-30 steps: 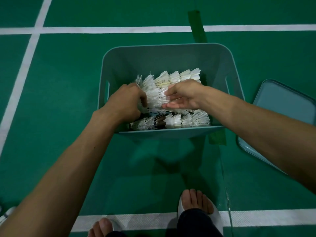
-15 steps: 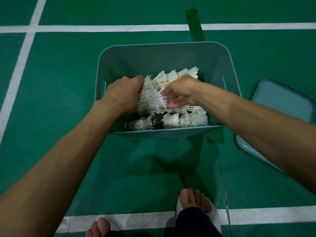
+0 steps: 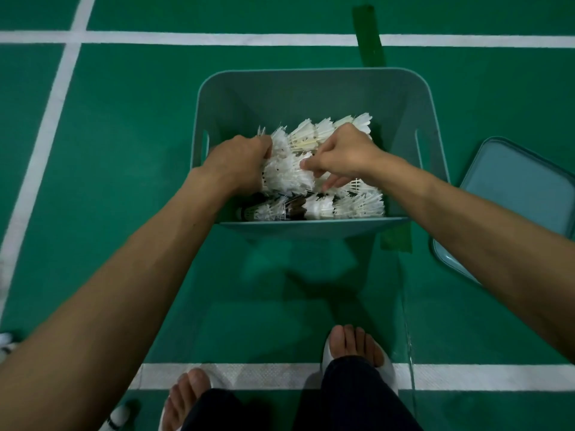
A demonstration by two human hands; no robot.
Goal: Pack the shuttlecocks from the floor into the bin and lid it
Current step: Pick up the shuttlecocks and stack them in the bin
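Observation:
A teal plastic bin (image 3: 311, 88) stands open on the green court floor. Several rows of white feather shuttlecocks (image 3: 357, 206) lie inside it. My left hand (image 3: 236, 163) is inside the bin at its left, closed around a bunched stack of shuttlecocks (image 3: 286, 175). My right hand (image 3: 345, 154) is beside it, fingers curled and pinching the feathers of the same stack. The teal lid (image 3: 513, 194) lies flat on the floor to the right of the bin, partly hidden by my right forearm.
White court lines cross the floor beyond the bin and just in front of my feet (image 3: 354, 346), which wear white slippers. A loose shuttlecock (image 3: 116, 418) lies at the bottom left, and another white object (image 3: 6, 343) at the left edge. Dark green tape strips (image 3: 368, 35) mark the floor.
My right hand has gone from flat fingers to a pinch on the stack. Both hands have shifted slightly within the bin, and the bunched shuttlecocks sit more upright between them.

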